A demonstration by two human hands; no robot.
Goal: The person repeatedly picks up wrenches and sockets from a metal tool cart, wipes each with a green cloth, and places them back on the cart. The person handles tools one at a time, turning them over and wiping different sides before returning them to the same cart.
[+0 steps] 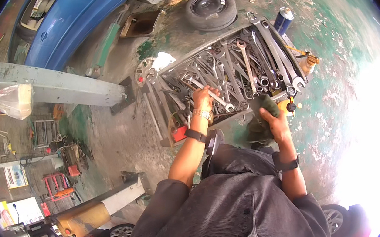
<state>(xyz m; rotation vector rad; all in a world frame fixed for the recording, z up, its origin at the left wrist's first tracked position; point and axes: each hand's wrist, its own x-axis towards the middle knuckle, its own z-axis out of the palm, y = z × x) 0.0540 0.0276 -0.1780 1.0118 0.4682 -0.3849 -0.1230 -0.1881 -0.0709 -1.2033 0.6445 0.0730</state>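
Rectangular grey metal tool tray [233, 118]: lay slantwise in front of the body, packed with loose wrenches and sockets; walled, apparently to keep small pieces together.

Slim silver combination wrench [223, 102]: lay at an angle across the tray's near middle, over other tools, probably easy to reach there.

Left hand [202, 102]: placed above that wrench, narrow rather than wide, curled down at the shaft; cannot tell whether gripping or merely touching.

Right hand [277, 124]: closed around a crumpled dark green cloth [260, 130], just off the tray's near right corner; bunched under the thumb, likely for a secure hold, with loose folds left hanging.

Long heavy silver wrenches [279, 54]: laid lengthwise along the right side, presumably for want of room elsewhere.

Copper-toned wrench [248, 69]: rested on top of the pile, right of centre.

Blue spray can with pale top [283, 21]: stood upright outside the far right corner, perhaps too tall for the heap.

Yellow container with black cap [287, 107]: placed near the right hand, beyond the tray.

Black tyre on dark steel wheel [210, 11]: lay flat on the floor past the far edge, probably to prevent rolling.
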